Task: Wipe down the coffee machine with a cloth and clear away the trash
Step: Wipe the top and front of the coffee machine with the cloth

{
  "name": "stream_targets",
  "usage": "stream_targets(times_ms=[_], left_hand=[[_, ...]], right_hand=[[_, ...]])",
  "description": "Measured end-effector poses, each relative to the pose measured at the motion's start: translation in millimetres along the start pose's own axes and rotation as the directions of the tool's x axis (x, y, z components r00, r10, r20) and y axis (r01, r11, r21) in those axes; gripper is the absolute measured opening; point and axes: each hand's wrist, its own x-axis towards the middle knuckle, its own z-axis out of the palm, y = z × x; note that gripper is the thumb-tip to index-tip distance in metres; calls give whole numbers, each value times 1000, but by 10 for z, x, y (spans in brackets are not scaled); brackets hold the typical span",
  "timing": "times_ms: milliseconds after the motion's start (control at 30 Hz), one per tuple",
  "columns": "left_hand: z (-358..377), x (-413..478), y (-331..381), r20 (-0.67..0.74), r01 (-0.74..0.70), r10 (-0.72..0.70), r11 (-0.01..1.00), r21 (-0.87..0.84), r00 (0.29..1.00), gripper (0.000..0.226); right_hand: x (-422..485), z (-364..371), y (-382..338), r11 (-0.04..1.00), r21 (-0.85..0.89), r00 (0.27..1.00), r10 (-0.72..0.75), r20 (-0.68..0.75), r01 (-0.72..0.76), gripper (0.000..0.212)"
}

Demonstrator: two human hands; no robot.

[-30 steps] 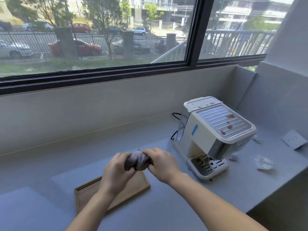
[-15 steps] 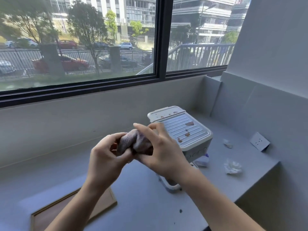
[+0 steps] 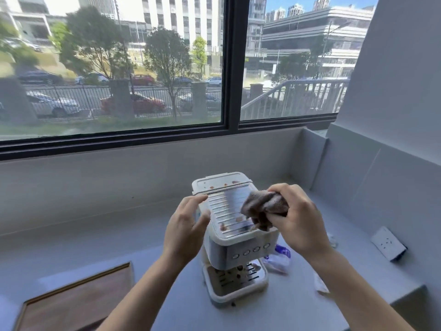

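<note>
Grey surface (image 3: 119, 240) runs under a wide window (image 3: 112, 68), with the machine (image 3: 235, 237) standing near the corner. Right hand (image 3: 296, 220) hovers over the machine's ribbed top with its fingers (image 3: 281, 189) clenched around a bunched brown cloth (image 3: 262, 207); the cloth hangs just above the right part of the top, and whether it touches cannot be told. Left hand (image 3: 185, 229) is at the machine's left side, fingers spread and holding nothing; it looks close to the casing, perhaps about to steady it.

Wiping seems barely begun, if at all. Brown spots (image 3: 224, 226) sit on the ribbed top near its front edge, more dot the lid (image 3: 222, 181) behind, and the drip tray (image 3: 235, 279) at the bottom is stained and flecked. All of these appear to be left to do.

Trash is not cleared either: a crumpled wrapper (image 3: 279, 258) lies just beside the machine on its right, and a white scrap (image 3: 319, 284) rests nearer the surface's edge, partly hidden by the right forearm. A wooden tray (image 3: 78, 299) sits well apart to the left, bare as far as it shows
</note>
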Motion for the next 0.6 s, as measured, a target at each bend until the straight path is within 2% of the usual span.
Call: stream_targets(times_ms=[133, 233, 300, 333, 400, 467, 533, 600], left_hand=[[276, 66, -153, 89, 15, -29, 988, 151, 996, 63], [388, 76, -280, 118, 40, -63, 982, 182, 991, 76], [449, 46, -358, 109, 35, -55, 983, 178, 993, 83], [478, 18, -390, 96, 33, -50, 985, 169, 994, 85], [540, -40, -433, 71, 29, -39, 990, 137, 997, 87], [600, -63, -461, 62, 7, -14, 992, 124, 998, 87], [636, -55, -474, 48, -12, 6, 992, 128, 999, 86], [636, -47, -484, 28, -47, 44, 988, 150, 999, 81]], right_hand=[[-53, 76, 273, 994, -90, 993, 77, 88, -69, 50], [-116, 135, 328, 985, -172, 970, 45, 237, -4, 67], [-107, 172, 340, 976, -209, 945, 11, 328, 61, 71], [-89, 193, 334, 969, -233, 944, 4, 329, 77, 70], [-50, 239, 295, 945, -310, 965, -22, 262, 106, 65], [-53, 307, 281, 926, -333, 973, -113, 201, 176, 52], [-57, 355, 331, 939, -259, 964, -180, 195, 228, 37], [0, 360, 414, 971, -181, 975, -119, 190, 154, 26]])
